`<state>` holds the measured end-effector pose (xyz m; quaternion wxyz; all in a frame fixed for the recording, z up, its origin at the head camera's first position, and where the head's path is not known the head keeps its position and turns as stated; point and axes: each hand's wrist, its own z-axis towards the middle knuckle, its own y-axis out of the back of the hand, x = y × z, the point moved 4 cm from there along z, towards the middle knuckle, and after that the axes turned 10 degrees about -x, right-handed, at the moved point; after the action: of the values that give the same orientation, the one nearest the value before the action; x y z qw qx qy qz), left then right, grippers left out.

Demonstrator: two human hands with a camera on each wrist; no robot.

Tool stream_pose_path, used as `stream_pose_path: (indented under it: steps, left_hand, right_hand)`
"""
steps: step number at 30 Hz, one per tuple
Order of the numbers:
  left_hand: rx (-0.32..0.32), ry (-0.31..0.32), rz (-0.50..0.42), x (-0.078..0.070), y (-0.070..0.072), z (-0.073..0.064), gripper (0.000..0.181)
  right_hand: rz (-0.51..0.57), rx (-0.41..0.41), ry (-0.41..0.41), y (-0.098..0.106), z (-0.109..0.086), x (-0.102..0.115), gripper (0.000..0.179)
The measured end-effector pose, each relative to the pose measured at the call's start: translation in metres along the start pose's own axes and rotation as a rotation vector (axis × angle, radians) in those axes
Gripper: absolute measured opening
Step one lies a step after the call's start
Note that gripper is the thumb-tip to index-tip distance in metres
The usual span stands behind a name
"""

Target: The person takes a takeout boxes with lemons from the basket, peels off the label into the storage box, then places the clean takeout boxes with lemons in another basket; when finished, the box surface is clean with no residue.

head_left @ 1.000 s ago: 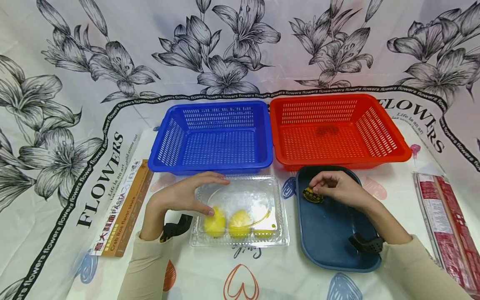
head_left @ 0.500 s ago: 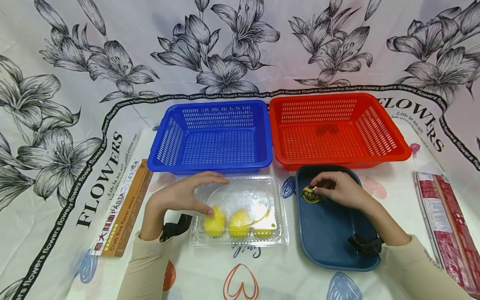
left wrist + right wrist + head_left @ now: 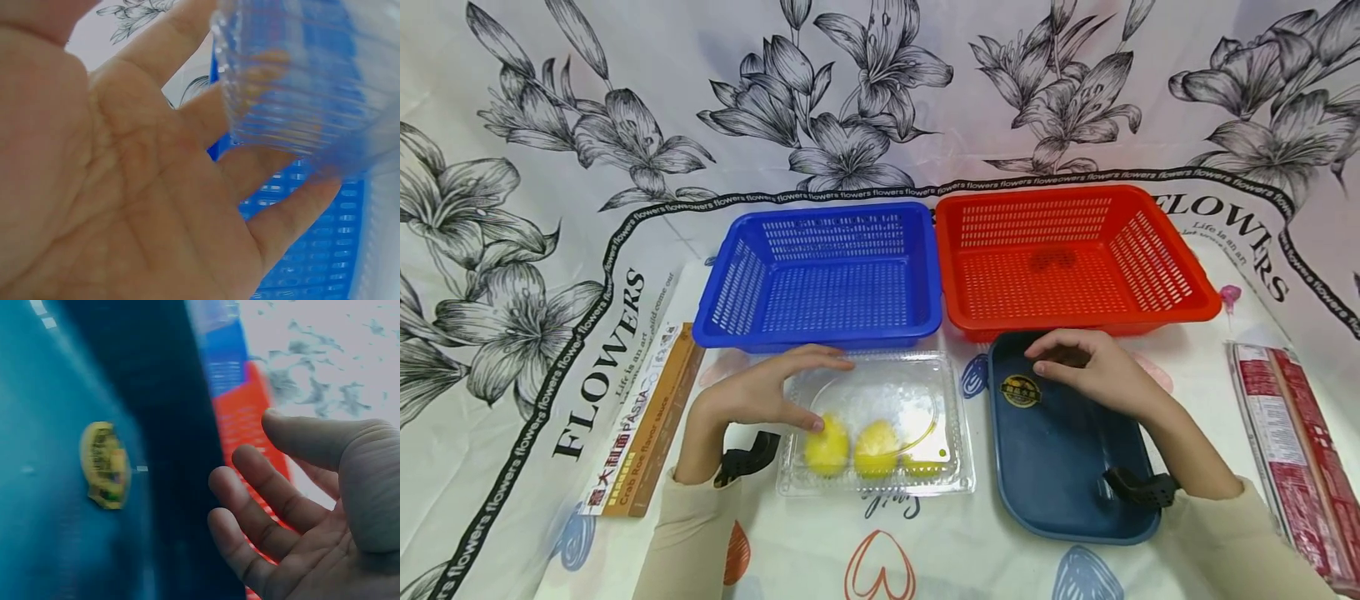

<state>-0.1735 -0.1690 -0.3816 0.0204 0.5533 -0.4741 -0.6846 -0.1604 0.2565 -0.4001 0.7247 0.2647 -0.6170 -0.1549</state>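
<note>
A clear plastic clamshell box with several yellow round things inside lies before the blue basket. My left hand holds its left part, thumb nearer me and fingers toward the far edge; in the left wrist view some fingers show partly behind the ribbed plastic. A dark blue tray stands to the right, with a black-and-gold oval label at its upper left. Just right of that label, above the tray, hovers my right hand, fingers loosely bent and holding nothing.
Behind are a blue basket and a red basket, side by side. A pasta box lies at the left, and a red-and-white package at the right. A patterned cloth covers the table and rises behind it.
My right hand has let go of the label and drawn slightly to the right and up; the label now lies on its own in the tray. My left hand stays at the clear box.
</note>
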Motion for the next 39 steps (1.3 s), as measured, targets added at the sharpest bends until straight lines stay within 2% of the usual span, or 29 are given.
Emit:
stream_pose_path:
  steps: [4,8,11,15,19,22,26,32,39]
  left_hand:
    - [-0.029,0.014,-0.018,0.006,-0.001,-0.006,0.077]
    - [-0.061,0.022,-0.034,0.011,-0.002,-0.011,0.074]
    - [-0.088,0.051,-0.053,0.015,-0.002,-0.018,0.069]
    - [-0.122,0.088,-0.076,0.017,-0.002,-0.029,0.063]
    - [-0.152,0.087,-0.106,0.019,-0.005,-0.037,0.059]
    - [-0.167,0.079,-0.112,0.020,-0.007,-0.040,0.057]
    - [-0.172,0.084,-0.111,0.021,-0.010,-0.042,0.057]
    - [-0.161,0.124,-0.160,0.021,-0.018,-0.042,0.058]
    - [-0.159,0.149,-0.219,0.022,-0.024,-0.045,0.066]
  right_hand:
    - [-0.019,-0.073,0.033,0.019,-0.002,0.010,0.018]
    - [-0.024,-0.203,0.041,0.042,-0.004,0.012,0.017]
    - [-0.031,-0.322,0.033,0.057,-0.003,0.006,0.017]
    - [-0.105,-0.526,0.075,0.073,0.002,-0.006,0.018]
    - [-0.174,-0.722,0.126,0.086,0.008,-0.020,0.020]
    - [-0.168,-0.803,0.133,0.097,0.009,-0.033,0.022]
    - [-0.141,-0.831,0.076,0.108,0.008,-0.050,0.025]
    - [-0.163,-0.813,-0.025,0.119,0.004,-0.074,0.034]
    - [-0.242,-0.721,-0.081,0.123,0.006,-0.090,0.055]
